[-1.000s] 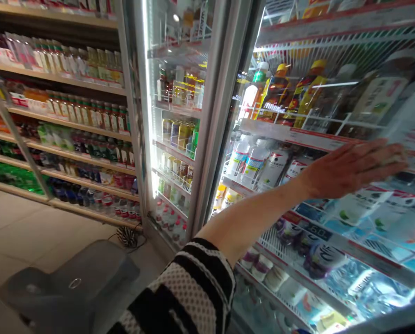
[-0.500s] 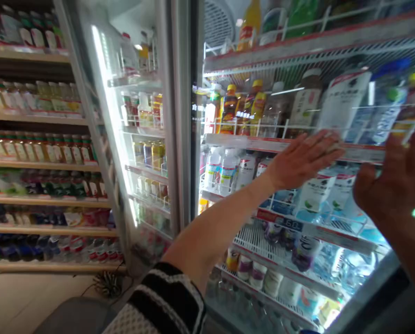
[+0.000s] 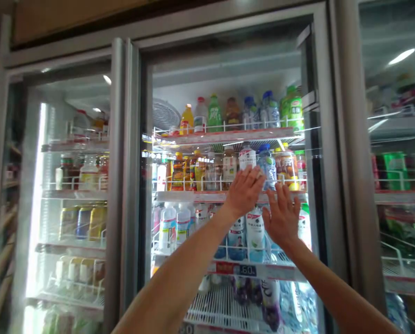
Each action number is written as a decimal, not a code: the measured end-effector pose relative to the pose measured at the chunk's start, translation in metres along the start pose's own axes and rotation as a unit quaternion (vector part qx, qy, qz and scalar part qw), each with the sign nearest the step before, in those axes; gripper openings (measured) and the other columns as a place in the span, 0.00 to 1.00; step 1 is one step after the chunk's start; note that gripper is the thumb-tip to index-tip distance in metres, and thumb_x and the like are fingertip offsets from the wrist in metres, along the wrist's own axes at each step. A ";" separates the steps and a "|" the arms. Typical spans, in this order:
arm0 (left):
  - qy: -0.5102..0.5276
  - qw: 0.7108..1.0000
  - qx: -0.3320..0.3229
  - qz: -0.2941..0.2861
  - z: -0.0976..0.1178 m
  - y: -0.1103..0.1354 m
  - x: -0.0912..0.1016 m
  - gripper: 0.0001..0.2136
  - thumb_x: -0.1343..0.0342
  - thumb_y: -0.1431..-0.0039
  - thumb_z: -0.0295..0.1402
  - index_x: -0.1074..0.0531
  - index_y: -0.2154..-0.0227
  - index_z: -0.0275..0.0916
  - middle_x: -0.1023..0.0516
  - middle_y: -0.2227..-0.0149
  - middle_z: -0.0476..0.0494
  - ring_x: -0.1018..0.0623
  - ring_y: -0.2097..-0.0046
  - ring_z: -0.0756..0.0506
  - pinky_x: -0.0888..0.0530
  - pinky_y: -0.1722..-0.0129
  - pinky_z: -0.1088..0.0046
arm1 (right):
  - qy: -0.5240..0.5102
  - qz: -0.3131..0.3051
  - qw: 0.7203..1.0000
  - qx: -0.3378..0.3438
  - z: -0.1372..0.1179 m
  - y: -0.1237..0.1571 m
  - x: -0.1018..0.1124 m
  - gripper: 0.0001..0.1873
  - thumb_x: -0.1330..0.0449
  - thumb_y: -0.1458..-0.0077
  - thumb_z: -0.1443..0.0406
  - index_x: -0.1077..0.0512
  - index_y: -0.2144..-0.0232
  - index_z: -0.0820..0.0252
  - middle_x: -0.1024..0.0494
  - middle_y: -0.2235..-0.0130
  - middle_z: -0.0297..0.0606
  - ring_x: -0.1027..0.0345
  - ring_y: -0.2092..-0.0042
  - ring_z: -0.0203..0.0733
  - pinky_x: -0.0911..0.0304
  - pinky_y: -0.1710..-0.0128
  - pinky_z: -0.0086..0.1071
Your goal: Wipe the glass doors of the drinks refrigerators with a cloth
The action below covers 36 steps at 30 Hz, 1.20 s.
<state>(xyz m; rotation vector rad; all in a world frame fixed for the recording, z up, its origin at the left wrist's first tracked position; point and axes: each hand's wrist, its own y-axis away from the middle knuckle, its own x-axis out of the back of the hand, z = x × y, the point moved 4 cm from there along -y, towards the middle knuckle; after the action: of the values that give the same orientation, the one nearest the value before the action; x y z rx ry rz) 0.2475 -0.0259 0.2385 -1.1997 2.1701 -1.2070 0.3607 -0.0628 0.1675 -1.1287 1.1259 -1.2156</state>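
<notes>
Both of my arms reach toward a tall drinks fridge with a glass door (image 3: 228, 69). My left hand (image 3: 246, 188) is open, its fingers stretched out together over the middle shelf. Beside it, lower and to the right, my right hand (image 3: 283, 214) is open with its fingers apart. Neither hand holds anything. Whether the palms touch the glass I cannot tell. Near my left fingertips, behind the hands, stand a white-labelled bottle (image 3: 246, 156) and a blue-capped bottle (image 3: 268, 164). Below the hands, bottles with pale labels (image 3: 255, 236) stand on a lower shelf, partly hidden.
Metal door frames (image 3: 119, 162) separate this fridge from another lit one at left, with cans (image 3: 84, 222) and bottles inside. A third glass-fronted unit at right holds a green pack (image 3: 395, 171). Purple bottles (image 3: 270, 304) lie on a low wire shelf (image 3: 214, 306).
My view has swung right and up, bringing the whole upper fridge into sight. Both hands appear smaller and closer together, still open. The left shelving has mostly left the picture.
</notes>
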 end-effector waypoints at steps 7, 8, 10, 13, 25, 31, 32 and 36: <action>-0.062 0.972 0.217 0.069 -0.137 -0.005 0.047 0.18 0.56 0.41 0.31 0.37 0.47 0.35 0.37 0.43 0.33 0.40 0.39 0.38 0.42 0.41 0.53 | 0.023 -0.009 0.999 -0.036 0.042 -0.023 0.002 0.31 0.54 0.41 0.63 0.55 0.37 0.59 0.49 0.36 0.45 0.59 0.35 0.48 0.60 0.39 0.49; -0.078 0.949 0.288 0.101 -0.160 -0.005 0.055 0.19 0.56 0.41 0.31 0.38 0.47 0.33 0.39 0.42 0.31 0.41 0.39 0.37 0.43 0.41 0.51 | 0.022 -0.015 0.999 -0.031 0.043 -0.023 0.001 0.31 0.54 0.41 0.63 0.56 0.37 0.59 0.49 0.36 0.45 0.60 0.35 0.47 0.61 0.39 0.49; -0.085 0.923 0.354 0.124 -0.175 -0.011 0.058 0.21 0.57 0.41 0.31 0.39 0.46 0.30 0.42 0.41 0.28 0.44 0.38 0.35 0.44 0.41 0.49 | 0.020 -0.017 0.999 -0.030 0.043 -0.022 0.000 0.31 0.55 0.40 0.62 0.57 0.36 0.59 0.50 0.36 0.45 0.63 0.34 0.47 0.63 0.38 0.49; -0.049 0.953 0.286 0.088 -0.121 -0.034 0.033 0.21 0.57 0.41 0.31 0.40 0.46 0.32 0.43 0.40 0.30 0.46 0.37 0.36 0.44 0.40 0.50 | 0.019 -0.014 0.999 -0.033 0.041 -0.020 0.000 0.32 0.55 0.41 0.62 0.58 0.36 0.59 0.49 0.36 0.45 0.62 0.34 0.46 0.64 0.38 0.49; -0.044 0.974 0.218 0.038 -0.093 -0.017 0.030 0.19 0.58 0.39 0.31 0.38 0.46 0.36 0.39 0.41 0.36 0.44 0.37 0.41 0.44 0.39 0.55 | -0.007 -0.006 1.000 -0.008 0.046 -0.017 0.001 0.33 0.52 0.43 0.63 0.57 0.37 0.60 0.50 0.36 0.48 0.62 0.34 0.49 0.62 0.39 0.51; -0.015 0.989 0.148 -0.004 -0.053 0.020 0.016 0.20 0.56 0.41 0.32 0.38 0.46 0.37 0.41 0.39 0.38 0.50 0.35 0.40 0.46 0.38 0.57 | 0.021 -0.019 0.999 -0.014 0.050 -0.015 0.000 0.32 0.54 0.42 0.60 0.56 0.37 0.61 0.48 0.37 0.48 0.61 0.35 0.49 0.62 0.40 0.53; 0.006 0.996 0.081 -0.036 -0.025 0.033 0.010 0.19 0.55 0.41 0.32 0.38 0.46 0.39 0.41 0.39 0.40 0.51 0.35 0.41 0.46 0.38 0.58 | 0.025 -0.027 0.999 -0.019 0.050 -0.012 0.001 0.32 0.55 0.42 0.60 0.54 0.37 0.61 0.48 0.37 0.48 0.60 0.35 0.50 0.62 0.40 0.53; 0.064 0.990 -0.043 -0.117 0.028 0.112 0.018 0.20 0.54 0.41 0.31 0.40 0.45 0.46 0.39 0.40 0.47 0.50 0.35 0.46 0.50 0.36 0.62 | 0.036 -0.065 0.996 -0.056 0.049 0.013 0.004 0.30 0.57 0.41 0.58 0.51 0.38 0.62 0.48 0.36 0.48 0.61 0.35 0.51 0.62 0.40 0.53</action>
<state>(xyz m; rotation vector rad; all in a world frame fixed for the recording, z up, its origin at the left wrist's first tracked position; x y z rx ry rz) 0.2002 -0.0254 0.1314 -1.4840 2.2427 -1.3296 0.4113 -0.0649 0.1596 -1.2685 1.2027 -1.3168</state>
